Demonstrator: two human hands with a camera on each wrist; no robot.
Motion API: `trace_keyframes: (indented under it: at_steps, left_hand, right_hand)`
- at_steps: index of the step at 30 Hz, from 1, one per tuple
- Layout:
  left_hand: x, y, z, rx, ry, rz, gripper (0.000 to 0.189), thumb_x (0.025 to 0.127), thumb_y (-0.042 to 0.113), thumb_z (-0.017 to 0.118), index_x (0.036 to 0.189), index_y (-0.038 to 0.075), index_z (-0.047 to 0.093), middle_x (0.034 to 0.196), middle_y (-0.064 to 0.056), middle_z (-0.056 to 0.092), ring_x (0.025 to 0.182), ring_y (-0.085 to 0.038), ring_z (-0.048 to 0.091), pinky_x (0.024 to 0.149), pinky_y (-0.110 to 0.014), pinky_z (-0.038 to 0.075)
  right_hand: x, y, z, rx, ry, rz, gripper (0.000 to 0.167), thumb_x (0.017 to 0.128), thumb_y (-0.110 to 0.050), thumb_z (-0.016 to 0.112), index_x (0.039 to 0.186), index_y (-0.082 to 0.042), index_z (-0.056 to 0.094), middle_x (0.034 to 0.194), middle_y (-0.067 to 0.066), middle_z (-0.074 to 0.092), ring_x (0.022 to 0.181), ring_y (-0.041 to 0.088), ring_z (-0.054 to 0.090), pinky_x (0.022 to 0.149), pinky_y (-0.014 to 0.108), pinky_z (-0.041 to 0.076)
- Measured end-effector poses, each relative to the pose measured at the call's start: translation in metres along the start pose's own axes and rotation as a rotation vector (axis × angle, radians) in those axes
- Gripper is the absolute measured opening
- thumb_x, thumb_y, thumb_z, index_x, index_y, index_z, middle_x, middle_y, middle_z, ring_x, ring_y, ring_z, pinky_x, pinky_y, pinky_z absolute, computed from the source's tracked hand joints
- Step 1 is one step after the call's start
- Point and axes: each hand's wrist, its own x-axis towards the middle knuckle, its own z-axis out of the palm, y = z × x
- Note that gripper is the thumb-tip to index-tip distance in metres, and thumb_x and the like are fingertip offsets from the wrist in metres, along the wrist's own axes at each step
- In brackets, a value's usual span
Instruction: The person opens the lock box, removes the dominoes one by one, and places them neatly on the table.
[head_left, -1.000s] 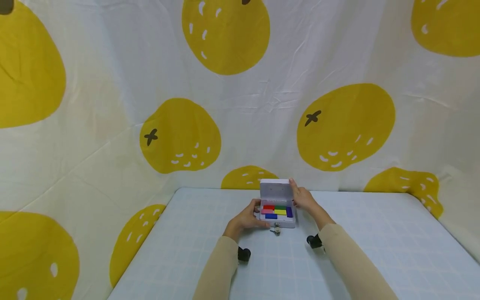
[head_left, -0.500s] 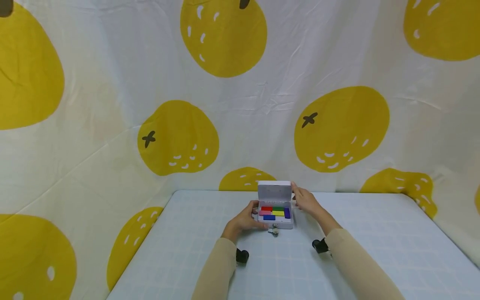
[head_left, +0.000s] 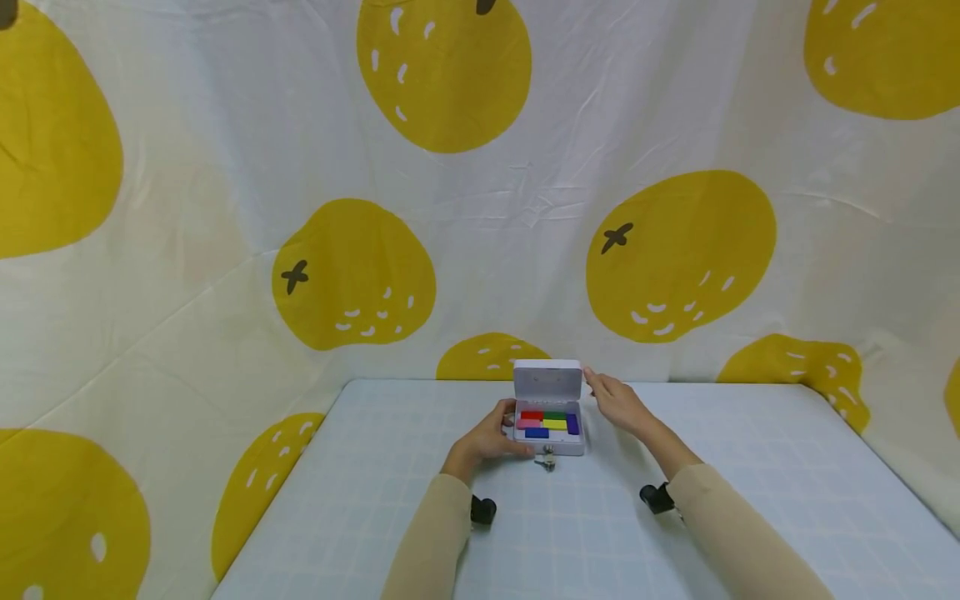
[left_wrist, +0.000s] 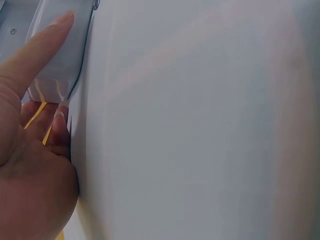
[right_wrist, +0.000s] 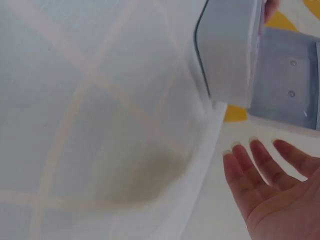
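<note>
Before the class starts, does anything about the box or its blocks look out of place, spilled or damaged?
Nothing visible looks spilled or damaged. In the open box, only the purple block is turned crosswise to the other blocks, perhaps just to fit.

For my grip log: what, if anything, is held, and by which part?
The left hand holds the box by its left end, thumb along the front. The right hand, clear of the lid, holds nothing.

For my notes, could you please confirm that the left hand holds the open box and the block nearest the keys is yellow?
Not quite: the head view shows a blue block nearest the keys. The left hand does hold the open box.
</note>
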Motion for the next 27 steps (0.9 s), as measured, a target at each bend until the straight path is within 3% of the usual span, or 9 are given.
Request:
trace_keyframes:
  at_steps: [9, 19, 27]
  left_hand:
    - [-0.001, 0.001, 0.001, -0.012, 0.002, 0.001, 0.095, 0.075, 0.028, 0.093, 0.152, 0.027, 0.038, 0.132, 0.000, 0.052, 0.118, -0.024, 0.048, 0.110, -0.053, 0.041]
    - [-0.001, 0.000, -0.001, -0.003, 0.001, 0.008, 0.096, 0.074, 0.032, 0.093, 0.153, 0.026, 0.038, 0.133, -0.002, 0.053, 0.119, -0.025, 0.049, 0.110, -0.054, 0.041]
    - [0.004, -0.002, 0.001, 0.001, 0.003, -0.009, 0.096, 0.073, 0.033, 0.094, 0.151, 0.030, 0.039, 0.136, 0.002, 0.052, 0.118, -0.024, 0.048, 0.110, -0.051, 0.041]
  right_hand:
    - [-0.012, -0.002, -0.005, -0.047, 0.001, -0.050, 0.066, 0.110, -0.049, 0.036, 0.142, 0.006, 0.051, 0.143, 0.029, 0.054, 0.133, 0.048, 0.049, 0.109, 0.062, 0.039]
    - [-0.023, -0.007, -0.007, -0.065, 0.009, -0.092, 0.059, 0.105, -0.048, 0.051, 0.139, 0.000, 0.055, 0.134, 0.022, 0.060, 0.114, 0.036, 0.059, 0.096, 0.050, 0.054]
    - [-0.028, -0.008, 0.001, -0.050, 0.002, -0.178, 0.047, 0.101, -0.026, 0.064, 0.136, 0.004, 0.056, 0.122, 0.020, 0.064, 0.104, 0.031, 0.061, 0.087, 0.043, 0.057]
